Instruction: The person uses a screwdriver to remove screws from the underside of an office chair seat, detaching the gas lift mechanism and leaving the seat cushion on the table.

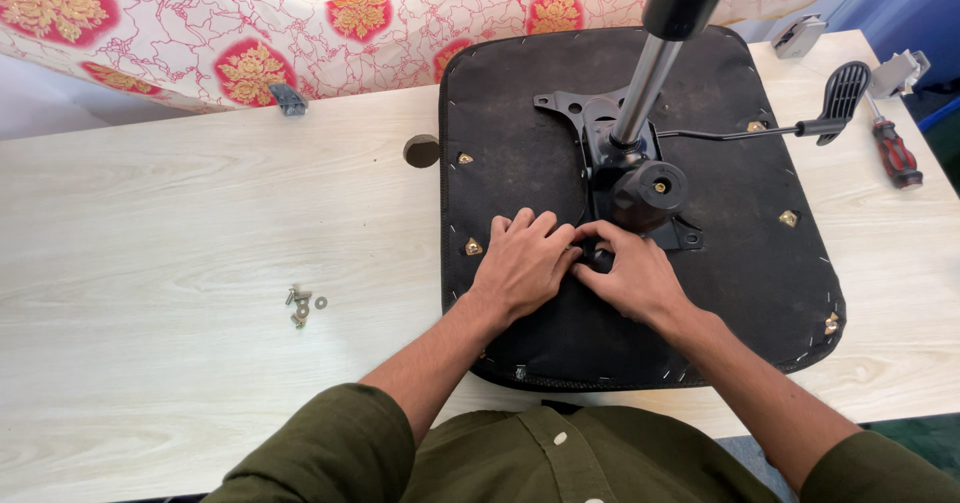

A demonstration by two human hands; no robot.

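Note:
An upturned black chair seat [740, 263] lies on a pale wooden table [200, 213]. A black metal mechanism plate [610, 153] with a grey gas cylinder [645, 83] stands bolted on it. A lever with a black paddle handle [845, 88] sticks out to the right. My left hand [520, 263] rests flat on the seat by the plate's near-left corner. My right hand [630, 273] pinches something small at that corner; what it grips is hidden by the fingers.
A small pile of bolts and washers [300, 303] lies on the table to the left. A red-handled screwdriver [895, 153] lies at the right edge. A patterned red and white cloth [300, 13] hangs behind.

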